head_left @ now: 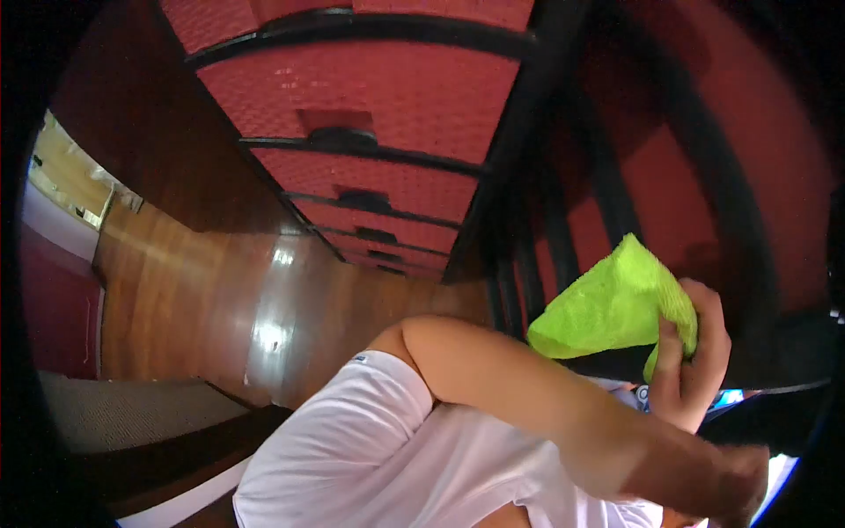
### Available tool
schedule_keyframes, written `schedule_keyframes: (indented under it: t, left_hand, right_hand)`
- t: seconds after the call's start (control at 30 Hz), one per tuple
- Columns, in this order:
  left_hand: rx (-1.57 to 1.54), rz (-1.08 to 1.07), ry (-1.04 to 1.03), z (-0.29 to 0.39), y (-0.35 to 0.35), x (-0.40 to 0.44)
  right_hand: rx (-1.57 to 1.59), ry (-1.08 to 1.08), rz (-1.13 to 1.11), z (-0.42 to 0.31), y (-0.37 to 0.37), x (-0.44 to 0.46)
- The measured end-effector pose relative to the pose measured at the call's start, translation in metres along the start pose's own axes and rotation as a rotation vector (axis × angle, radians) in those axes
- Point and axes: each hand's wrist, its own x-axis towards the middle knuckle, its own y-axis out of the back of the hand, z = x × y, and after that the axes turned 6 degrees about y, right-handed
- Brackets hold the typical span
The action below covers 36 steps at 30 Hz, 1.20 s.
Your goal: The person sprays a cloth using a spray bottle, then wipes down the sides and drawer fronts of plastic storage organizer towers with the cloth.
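A bright lime-green fluffy cloth (607,299) is in my right hand (700,348), pinched between the thumb and fingers at its right side. The rest of it spreads leftward against the dark slatted side of a red and black drawer unit (378,88). My left forearm crosses in front of my white shirt toward the lower right. At its end my left hand (739,484) lies in shadow near the edge of the view, below the right hand. Its fingers are too dark and blurred to make out.
Several red woven-look drawers with black cut-out handles face a wooden floor (202,299). Black bars (607,158) run across the red side panel. A dark piece of furniture with a grey woven surface (141,414) stands at lower left. A lit doorway lies at far left.
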Motion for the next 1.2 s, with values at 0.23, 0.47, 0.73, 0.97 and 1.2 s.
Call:
schedule_keyframes:
  t: [0.23,0.47,0.73,0.97,1.2]
  left_hand:
    - [1.312,0.797,0.161,0.047,0.046,-0.048]
    - [0.211,1.095,0.753,0.028,0.029,-0.105]
    - [0.575,1.278,0.092,0.037,0.042,-0.007]
    - [0.459,1.292,-0.001,0.068,0.169,0.058]
    - [1.317,1.394,-0.316,0.082,0.211,0.140]
  right_hand:
    - [0.018,0.162,0.040,0.013,0.011,0.011]
    - [0.007,0.513,0.146,0.026,-0.002,-0.006]
    - [-0.148,0.691,0.590,0.028,0.011,-0.039]
    - [-0.513,0.631,0.617,0.004,0.026,-0.008]
    - [-0.969,0.662,0.688,-0.041,0.090,0.044]
